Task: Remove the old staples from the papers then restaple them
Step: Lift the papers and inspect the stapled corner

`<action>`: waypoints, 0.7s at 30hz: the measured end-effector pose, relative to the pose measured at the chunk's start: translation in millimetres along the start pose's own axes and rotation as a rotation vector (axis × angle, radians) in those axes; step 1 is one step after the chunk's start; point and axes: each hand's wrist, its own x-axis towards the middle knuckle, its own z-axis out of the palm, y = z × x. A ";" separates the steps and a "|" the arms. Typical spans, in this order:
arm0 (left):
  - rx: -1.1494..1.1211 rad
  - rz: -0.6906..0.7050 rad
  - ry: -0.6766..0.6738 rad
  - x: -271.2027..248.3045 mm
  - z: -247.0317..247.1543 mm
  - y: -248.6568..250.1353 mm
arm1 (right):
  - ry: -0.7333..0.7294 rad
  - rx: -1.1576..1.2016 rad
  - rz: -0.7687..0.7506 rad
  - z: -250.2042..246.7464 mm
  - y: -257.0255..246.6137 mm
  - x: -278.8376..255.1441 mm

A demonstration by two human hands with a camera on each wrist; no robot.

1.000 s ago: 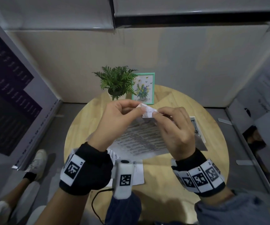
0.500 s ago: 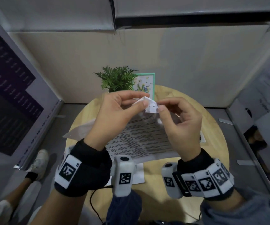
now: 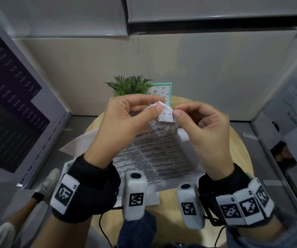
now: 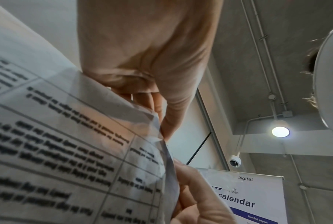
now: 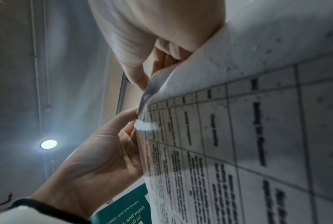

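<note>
I hold a stapled set of printed papers (image 3: pixel 155 151) up above the round wooden table (image 3: pixel 239 158). Its top corner (image 3: pixel 165 116) is folded back toward me and shows two short staple lines. My left hand (image 3: pixel 158 107) pinches that corner from the left between thumb and forefinger. My right hand (image 3: pixel 177 111) pinches the corner's right edge with thumb and fingertip. In the left wrist view the papers (image 4: pixel 66 151) fill the lower left under my left palm (image 4: pixel 142 45). The right wrist view has the papers (image 5: pixel 257 136) on the right, with my left hand (image 5: pixel 104 159) beside them.
Another white sheet (image 3: pixel 152 197) lies on the table under the held papers. A small green plant (image 3: pixel 129 85) and a teal-framed picture (image 3: pixel 164 90) stand at the table's far edge. Panel walls close in on both sides. A person's shoe (image 3: pixel 48 181) is on the floor at left.
Both hands have lifted the papers higher off the table and nearer to me. The folded corner now faces me more, with the right fingertips at its edge.
</note>
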 end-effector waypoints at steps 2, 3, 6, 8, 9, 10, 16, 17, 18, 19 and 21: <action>0.032 0.023 -0.005 -0.2 -0.5 3.8 | -0.012 0.005 -0.013 0.3 -3.3 0.2; 0.046 0.032 -0.007 0.1 -1.0 4.7 | -0.016 0.003 -0.021 0.4 -4.5 0.5; 0.035 0.026 -0.001 1.1 -1.7 5.4 | -0.023 -0.013 -0.038 1.0 -7.5 1.3; 0.036 0.024 0.002 1.3 -1.2 5.1 | -0.023 -0.017 -0.033 1.2 -7.8 1.9; 0.042 0.027 0.003 1.2 -0.5 4.6 | -0.022 -0.022 -0.028 1.3 -7.4 2.2; 0.050 0.030 0.003 1.1 0.0 4.1 | -0.018 -0.030 -0.023 1.4 -7.0 2.2; 0.087 0.044 -0.015 3.3 3.0 1.7 | 0.014 -0.028 -0.007 0.5 -4.3 4.3; 0.078 0.042 -0.017 3.9 3.3 1.5 | 0.015 -0.022 -0.006 -0.8 -4.1 4.6; 0.068 0.039 -0.018 4.5 3.7 1.4 | 0.015 -0.017 -0.003 -2.0 -3.7 4.9; 0.057 0.036 -0.018 5.2 4.2 1.0 | 0.015 -0.010 0.003 -3.3 -3.6 5.2; 0.041 0.032 -0.019 6.5 5.7 0.1 | 0.008 0.004 0.016 -5.7 -2.9 6.0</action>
